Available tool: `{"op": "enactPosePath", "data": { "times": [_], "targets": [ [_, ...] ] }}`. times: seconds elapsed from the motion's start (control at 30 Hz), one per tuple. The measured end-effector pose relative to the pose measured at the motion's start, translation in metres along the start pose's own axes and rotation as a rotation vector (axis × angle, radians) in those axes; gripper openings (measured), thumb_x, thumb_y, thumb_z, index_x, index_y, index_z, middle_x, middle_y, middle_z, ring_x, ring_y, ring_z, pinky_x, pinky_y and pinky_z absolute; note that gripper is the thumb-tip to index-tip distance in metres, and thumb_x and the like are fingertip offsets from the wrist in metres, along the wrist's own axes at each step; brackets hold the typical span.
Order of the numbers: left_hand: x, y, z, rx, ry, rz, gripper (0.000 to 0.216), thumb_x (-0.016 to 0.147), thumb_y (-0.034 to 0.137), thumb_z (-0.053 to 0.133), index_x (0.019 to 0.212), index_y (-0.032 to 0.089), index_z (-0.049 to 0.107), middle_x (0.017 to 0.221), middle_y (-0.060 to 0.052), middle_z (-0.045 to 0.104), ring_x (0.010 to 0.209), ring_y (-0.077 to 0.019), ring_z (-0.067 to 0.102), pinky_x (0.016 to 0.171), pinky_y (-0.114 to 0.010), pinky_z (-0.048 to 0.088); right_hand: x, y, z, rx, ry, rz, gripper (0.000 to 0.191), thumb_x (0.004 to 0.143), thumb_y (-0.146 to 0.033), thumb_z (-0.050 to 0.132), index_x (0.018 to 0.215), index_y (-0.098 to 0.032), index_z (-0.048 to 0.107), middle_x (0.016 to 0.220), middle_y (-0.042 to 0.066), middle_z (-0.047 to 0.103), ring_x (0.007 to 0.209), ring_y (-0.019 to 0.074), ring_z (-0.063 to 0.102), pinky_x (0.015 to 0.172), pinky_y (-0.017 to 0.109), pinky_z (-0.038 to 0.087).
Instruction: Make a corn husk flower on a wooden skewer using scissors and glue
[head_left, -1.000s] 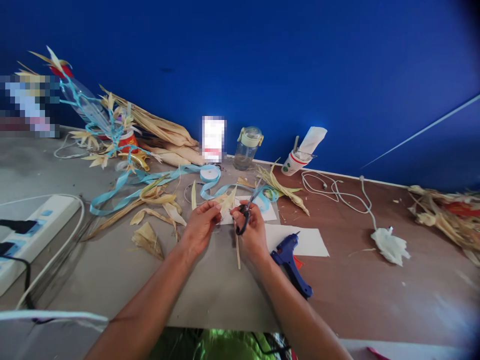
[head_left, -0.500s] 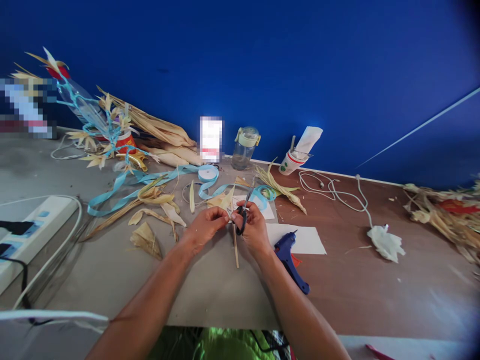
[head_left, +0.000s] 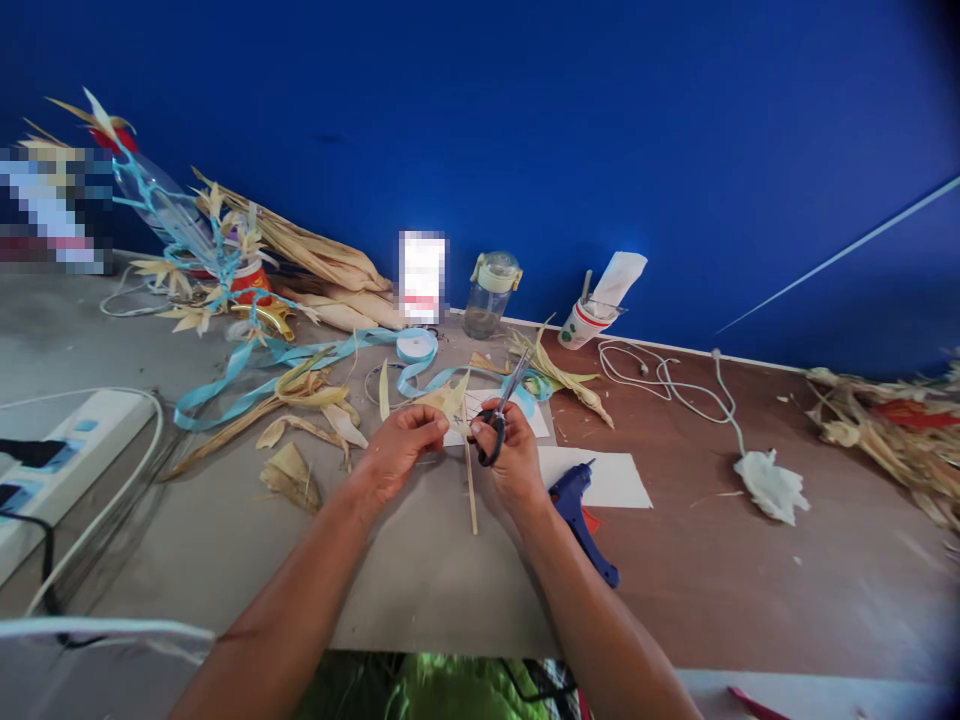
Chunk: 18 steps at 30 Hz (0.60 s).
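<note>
My right hand [head_left: 516, 462] is closed around scissors [head_left: 489, 446] with black handles, their blades pointing up and away. My left hand [head_left: 405, 450] is closed in a pinch a little to the left; whatever lies between its fingertips is too small to make out. Between the hands a thin pale stick [head_left: 472, 500] lies on the table, pointing toward me. Just beyond the fingers are pale corn husk pieces [head_left: 450, 398] and a white paper [head_left: 537, 428] with marks on it. A blue glue gun [head_left: 576, 512] rests right of my right wrist, partly over another white sheet [head_left: 619, 480].
Light-blue ribbon [head_left: 225, 395] trails from a white spool [head_left: 415, 345]. Husks [head_left: 292, 478] lie at left, near a power strip [head_left: 82, 440]. A clear bottle [head_left: 489, 298], a paper cup [head_left: 585, 325] and a white cable [head_left: 675, 385] stand or lie along the blue wall.
My hands have moved apart; the left has shifted left, away from the scissors. The scissors have tilted further to the right in my right hand.
</note>
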<state>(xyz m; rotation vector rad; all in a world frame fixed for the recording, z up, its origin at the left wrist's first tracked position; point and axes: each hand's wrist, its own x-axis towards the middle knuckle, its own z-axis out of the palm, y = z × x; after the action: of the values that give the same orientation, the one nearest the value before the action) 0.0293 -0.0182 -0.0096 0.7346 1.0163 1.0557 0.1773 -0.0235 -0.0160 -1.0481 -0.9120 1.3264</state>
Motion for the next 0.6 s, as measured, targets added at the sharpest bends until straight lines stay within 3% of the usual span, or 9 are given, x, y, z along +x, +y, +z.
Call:
{"op": "enactPosePath", "data": {
  "times": [0.4, 0.6],
  "targets": [
    [0.000, 0.004, -0.004, -0.037, -0.048, -0.009, 0.030, 0.059, 0.035, 0.079, 0.063, 0.014, 0.059, 0.057, 0.002, 0.051, 0.055, -0.0069, 0.045, 0.055, -0.018, 0.037, 0.006, 0.000, -0.007, -0.046, 0.011, -0.044, 0.035, 0.065, -0.027, 0.071, 0.094, -0.021, 0.052, 0.069, -0.005, 0.059, 0.057, 0.0080, 0.050, 0.056, 0.021, 0.039],
    [0.002, 0.003, -0.005, -0.174, 0.042, 0.061, 0.028, 0.061, 0.031, 0.079, 0.064, 0.015, 0.057, 0.055, 0.004, 0.049, 0.053, -0.0061, 0.044, 0.053, -0.017, 0.035, 0.011, -0.003, -0.012, -0.230, 0.162, -0.080, 0.037, 0.066, -0.033, 0.068, 0.096, -0.021, 0.050, 0.065, -0.005, 0.056, 0.060, 0.0112, 0.054, 0.058, 0.024, 0.041]
  ]
}}
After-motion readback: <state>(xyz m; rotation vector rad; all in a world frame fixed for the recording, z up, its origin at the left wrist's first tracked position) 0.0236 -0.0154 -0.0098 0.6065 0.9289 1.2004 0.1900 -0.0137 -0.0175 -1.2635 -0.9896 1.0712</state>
